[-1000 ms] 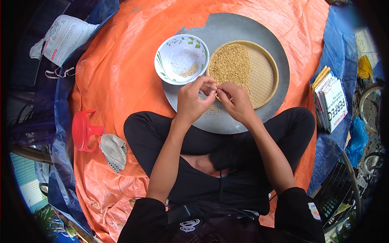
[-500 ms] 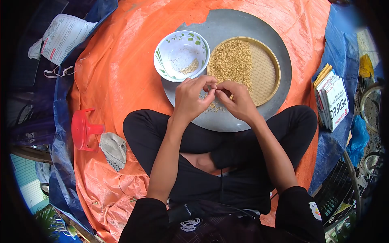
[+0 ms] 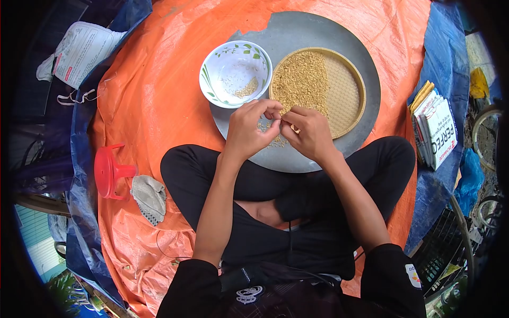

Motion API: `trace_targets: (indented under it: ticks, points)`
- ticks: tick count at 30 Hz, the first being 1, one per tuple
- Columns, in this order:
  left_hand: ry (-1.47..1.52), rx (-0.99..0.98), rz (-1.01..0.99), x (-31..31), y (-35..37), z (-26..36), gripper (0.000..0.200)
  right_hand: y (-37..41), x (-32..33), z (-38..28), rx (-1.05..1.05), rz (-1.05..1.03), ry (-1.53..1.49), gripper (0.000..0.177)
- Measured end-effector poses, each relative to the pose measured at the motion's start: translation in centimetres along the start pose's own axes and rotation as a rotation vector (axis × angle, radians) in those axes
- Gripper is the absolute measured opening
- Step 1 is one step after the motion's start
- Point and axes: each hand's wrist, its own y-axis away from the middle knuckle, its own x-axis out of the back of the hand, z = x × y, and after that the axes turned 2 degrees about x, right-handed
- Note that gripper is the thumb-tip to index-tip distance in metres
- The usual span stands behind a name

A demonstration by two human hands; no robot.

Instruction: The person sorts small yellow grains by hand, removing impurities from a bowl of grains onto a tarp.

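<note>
My left hand (image 3: 249, 127) and my right hand (image 3: 307, 130) meet over the near part of a round grey tray (image 3: 297, 164). Thumbs and fingers of both are pinched together, tip to tip; whatever lies between them is too small to make out. Just beyond the right hand, a round woven basket (image 3: 347, 95) holds a layer of golden unhusked rice grains (image 3: 299, 79) on its left side. Past the left hand stands a white bowl (image 3: 209, 74) with green leaf patterns, containing a small heap of paler grains (image 3: 247, 88). Loose husks (image 3: 277, 142) lie on the tray below my fingers.
An orange tarp (image 3: 159, 79) spreads under everything, over a blue one (image 3: 432, 206). At left are a red plastic stool (image 3: 108, 172), a grey cloth glove (image 3: 149, 196) and a white printed bag (image 3: 87, 50). A stack of folded printed bags (image 3: 437, 127) stands at right.
My right hand has turned slightly, its fingers curling in closer against the left fingertips. The left hand keeps its pinch nearly in place. Bowl, basket and tray stay put, apart from a slight camera shift.
</note>
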Motion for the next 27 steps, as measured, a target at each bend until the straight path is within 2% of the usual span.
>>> trace_targets:
  ticks: [3,12,21,27]
  points:
    - [0.015,-0.022,-0.004,0.19,-0.08,0.21,0.029,-0.05,0.01,-0.25,-0.056,-0.015,-0.100,0.013]
    - [-0.010,-0.077,-0.065,0.51,-0.26,0.09,0.026,-0.08,-0.02,-0.32,-0.049,-0.056,-0.165,0.011]
    - [-0.013,-0.039,-0.158,0.77,-0.12,-0.21,0.023,-0.01,-0.04,-0.37,0.020,-0.099,-0.102,0.009]
    - [0.062,0.011,-0.193,0.65,0.02,-0.18,0.024,-0.04,0.03,-0.54,-0.012,-0.104,-0.130,0.010]
